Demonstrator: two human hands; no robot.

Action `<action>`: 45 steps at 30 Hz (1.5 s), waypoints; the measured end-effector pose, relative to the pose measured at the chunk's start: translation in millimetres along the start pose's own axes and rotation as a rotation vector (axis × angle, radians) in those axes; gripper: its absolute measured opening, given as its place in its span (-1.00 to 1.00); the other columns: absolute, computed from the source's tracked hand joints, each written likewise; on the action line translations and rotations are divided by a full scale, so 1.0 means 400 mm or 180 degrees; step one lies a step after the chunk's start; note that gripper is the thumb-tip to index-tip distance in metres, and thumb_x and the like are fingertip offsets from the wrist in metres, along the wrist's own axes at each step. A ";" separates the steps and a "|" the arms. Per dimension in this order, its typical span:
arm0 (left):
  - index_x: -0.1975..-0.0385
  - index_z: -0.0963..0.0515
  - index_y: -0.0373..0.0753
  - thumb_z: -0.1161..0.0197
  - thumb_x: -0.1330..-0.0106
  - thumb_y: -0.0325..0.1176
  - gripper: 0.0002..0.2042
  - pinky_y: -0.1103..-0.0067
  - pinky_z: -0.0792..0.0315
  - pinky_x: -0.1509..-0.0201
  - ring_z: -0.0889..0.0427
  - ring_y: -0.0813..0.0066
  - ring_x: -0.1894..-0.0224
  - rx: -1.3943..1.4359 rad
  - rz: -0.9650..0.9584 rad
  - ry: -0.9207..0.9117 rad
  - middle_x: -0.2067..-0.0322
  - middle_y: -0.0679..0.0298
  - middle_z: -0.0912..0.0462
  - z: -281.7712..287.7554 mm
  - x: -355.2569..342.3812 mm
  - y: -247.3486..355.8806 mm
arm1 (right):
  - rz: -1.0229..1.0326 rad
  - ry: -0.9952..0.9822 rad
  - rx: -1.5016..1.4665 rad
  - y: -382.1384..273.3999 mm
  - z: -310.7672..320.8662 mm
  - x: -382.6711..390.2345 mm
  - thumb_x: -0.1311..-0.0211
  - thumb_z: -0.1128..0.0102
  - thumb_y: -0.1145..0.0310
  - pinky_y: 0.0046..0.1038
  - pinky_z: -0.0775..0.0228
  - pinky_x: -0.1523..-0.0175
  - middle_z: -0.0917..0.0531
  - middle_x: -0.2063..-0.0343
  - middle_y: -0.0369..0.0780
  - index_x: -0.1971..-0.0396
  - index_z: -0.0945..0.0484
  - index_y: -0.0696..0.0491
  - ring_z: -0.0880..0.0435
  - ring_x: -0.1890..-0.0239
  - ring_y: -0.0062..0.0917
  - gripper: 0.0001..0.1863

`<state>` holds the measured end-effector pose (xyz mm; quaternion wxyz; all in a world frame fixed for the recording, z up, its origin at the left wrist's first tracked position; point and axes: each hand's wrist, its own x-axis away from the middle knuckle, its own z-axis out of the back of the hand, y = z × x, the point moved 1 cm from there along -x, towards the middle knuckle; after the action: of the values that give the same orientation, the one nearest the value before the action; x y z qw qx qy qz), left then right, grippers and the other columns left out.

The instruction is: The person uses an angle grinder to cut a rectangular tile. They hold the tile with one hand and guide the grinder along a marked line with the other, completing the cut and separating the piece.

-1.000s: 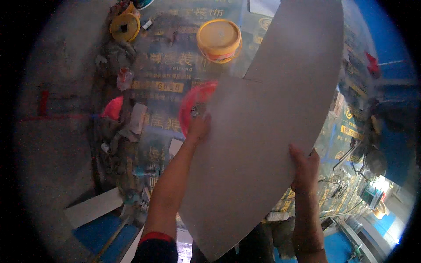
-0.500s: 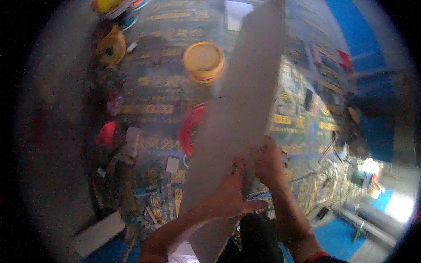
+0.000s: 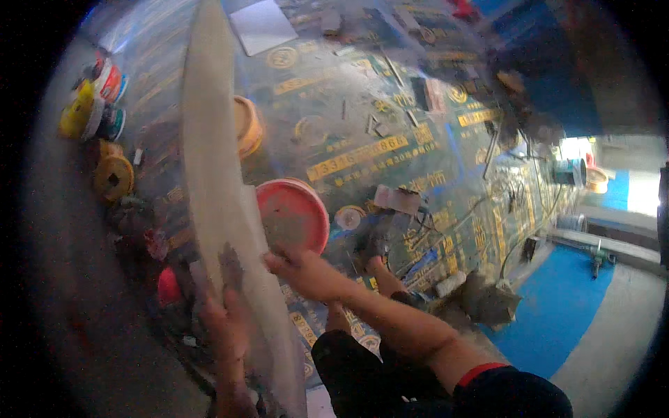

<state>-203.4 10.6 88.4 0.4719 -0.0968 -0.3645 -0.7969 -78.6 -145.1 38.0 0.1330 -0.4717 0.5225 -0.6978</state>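
Note:
A long, pale, flat board (image 3: 216, 153) stretches from the far left down toward my lap, tilted and hiding part of what lies behind it. My right hand (image 3: 296, 270) is closed at its right edge, fingertips bent toward the face. At the board's left edge, lower down, my left hand (image 3: 226, 324) presses against it with fingers on its face; motion blurs their outline. Just beyond my right hand is a round red tub (image 3: 306, 209), partly covered by the board. Farther back, an orange-yellow bucket (image 3: 249, 127) shows from behind the board.
Printed protective sheeting (image 3: 390, 150) covers the floor. Paint containers (image 3: 97, 115) and a yellow reel (image 3: 113, 178) stand at the left. A white square panel (image 3: 263, 26) lies far back. Cables, scraps and a crumpled grey bag (image 3: 488, 299) lie to the right, beside a blue floor strip (image 3: 557, 310).
The board has swung to the left with both hands on it, its far end now left of the orange-yellow bucket. More of the red tub shows. My view has turned right.

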 end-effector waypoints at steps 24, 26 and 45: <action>0.37 -0.61 -0.35 -0.25 -0.35 -0.12 -0.66 0.49 -0.39 0.37 -0.44 0.53 0.49 -0.0770 0.0724 0.0997 0.52 0.30 -0.57 0.149 0.143 -0.176 | -0.3415 0.3448 -0.2226 1.577 0.957 -0.034 -0.34 -0.05 -0.07 -0.14 -0.30 0.36 -0.57 0.20 -0.10 -0.10 -0.47 0.15 -0.51 0.35 -0.39 -0.41; 0.38 -0.61 -0.34 -0.25 -0.35 -0.12 -0.66 0.49 -0.40 0.37 -0.45 0.53 0.49 -0.0632 0.0753 0.0888 0.52 0.30 -0.58 0.130 0.162 -0.194 | -0.3194 0.3226 -0.2438 1.619 0.973 -0.019 -0.32 -0.07 0.02 -0.13 -0.35 0.31 -0.58 0.19 -0.10 -0.04 -0.50 0.15 -0.54 0.29 -0.37 -0.49; -0.27 -0.30 -0.31 -0.05 -0.35 -0.22 -0.49 0.15 -0.49 0.27 -0.63 -0.09 0.34 -0.1072 -0.0195 0.0014 0.36 -0.09 -0.64 -0.299 0.108 0.217 | -0.1305 0.2954 -0.3024 0.943 1.106 0.437 -0.12 -0.14 0.39 -0.21 -0.34 0.35 -0.50 0.43 -0.21 0.43 -0.48 0.14 -0.52 0.42 -0.36 -0.87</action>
<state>-132.4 -124.5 67.0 0.4253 -0.1615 -0.2275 -0.8610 67.4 -688.5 -189.5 -0.4595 -0.2208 0.6744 -0.5341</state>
